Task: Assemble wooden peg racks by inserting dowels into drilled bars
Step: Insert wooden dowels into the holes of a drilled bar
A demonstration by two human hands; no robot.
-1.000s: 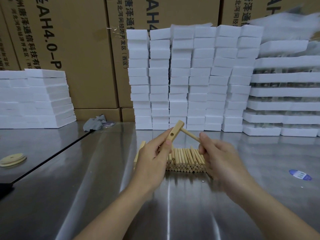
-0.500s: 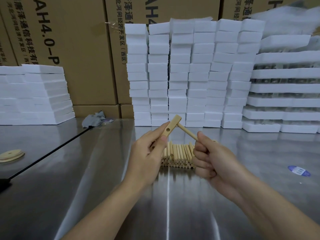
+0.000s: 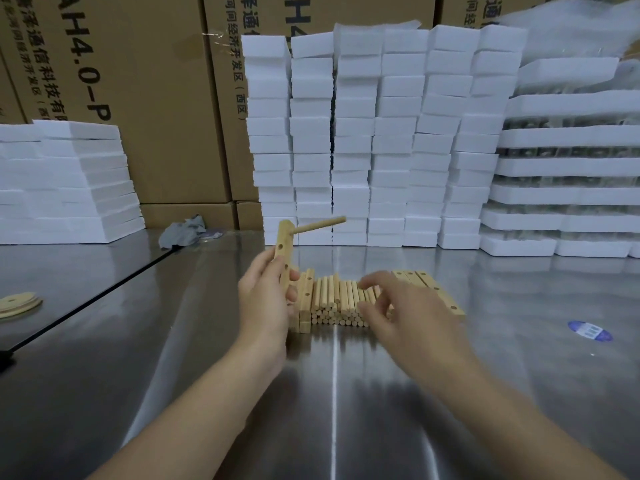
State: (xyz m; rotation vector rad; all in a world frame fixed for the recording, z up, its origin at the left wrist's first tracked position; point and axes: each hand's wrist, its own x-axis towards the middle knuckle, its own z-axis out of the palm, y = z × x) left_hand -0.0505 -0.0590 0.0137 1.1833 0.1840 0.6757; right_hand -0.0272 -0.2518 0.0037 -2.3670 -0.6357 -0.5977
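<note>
Plainly the left hand (image 3: 265, 299) gripped the drilled bar (image 3: 283, 244) with its dowel (image 3: 318, 226). The right hand (image 3: 408, 317) hovered loose-fingered above the dowel pile (image 3: 336, 303).

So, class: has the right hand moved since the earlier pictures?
Yes. The right hand has left the dowel, now seated in the bar, and dropped toward the pile, hovering open over its right side.

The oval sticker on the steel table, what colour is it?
The sticker is blue with white marks; head view.
</note>
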